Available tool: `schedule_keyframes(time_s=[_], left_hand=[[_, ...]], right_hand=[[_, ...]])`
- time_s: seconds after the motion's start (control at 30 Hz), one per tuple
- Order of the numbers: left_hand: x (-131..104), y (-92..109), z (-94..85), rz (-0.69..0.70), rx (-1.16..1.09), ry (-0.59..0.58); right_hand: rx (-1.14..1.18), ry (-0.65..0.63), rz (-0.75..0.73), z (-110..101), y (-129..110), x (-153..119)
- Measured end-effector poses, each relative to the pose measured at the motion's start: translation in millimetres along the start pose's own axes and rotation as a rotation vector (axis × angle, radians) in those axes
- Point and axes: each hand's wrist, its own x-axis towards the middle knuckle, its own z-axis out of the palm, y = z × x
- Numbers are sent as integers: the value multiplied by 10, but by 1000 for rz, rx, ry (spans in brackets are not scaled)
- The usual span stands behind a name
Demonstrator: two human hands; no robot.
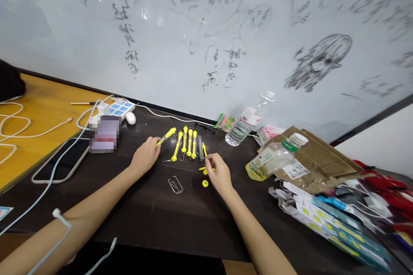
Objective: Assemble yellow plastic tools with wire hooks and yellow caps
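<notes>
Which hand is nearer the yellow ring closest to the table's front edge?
Right. The right hand is just to the right of the yellow ring; the left hand is well off to its left, at a yellow-ended tube.

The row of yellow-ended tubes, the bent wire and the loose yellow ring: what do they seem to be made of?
Yellow-ended tubes: likely plastic, with bright opaque yellow ends and middles that look clear.
Bent wire: probably metal, thin and silvery.
Loose yellow ring: perhaps plastic, judging by its even, solid colour, though rubber is possible.
</notes>
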Motion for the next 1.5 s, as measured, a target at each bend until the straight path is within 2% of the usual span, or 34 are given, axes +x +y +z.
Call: schedule_keyframes(time_s=[0.1,0.23,0.3,0.37,0.43,0.53,0.67,0.83,0.97,1.23,1.5], left_hand=[[-47,93,-104,164,-237,60],[-167,227,-117,426,-330,-38],[-226,274,-73,519,-312,-100],[-267,299,-27,563,-305,-141],[-281,302,-1,580,-312,-167],[-261,280,-5,598,-291,-197],[-234,266,-6,652,-159,-213],[-282,310,63,714,-74,-227],[-341,370,67,740,-74,-260],[-428,504,71,648,-74,-267],[-345,403,64,664,-148,-254]], right_hand=[[140,72,38,-16,24,-4],[354,207,-50,0,26,-64],[378,184,-108,22,-11,-111],[341,97,-141,50,-68,-155],[305,32,-146,87,-126,-189],[331,17,-87,152,-187,-216],[389,-32,-17,229,-235,-240],[428,-132,3,279,-292,-272],[506,-187,82,304,-311,-279],[619,-188,163,331,-362,-276],[614,-158,190,316,-314,-242]])
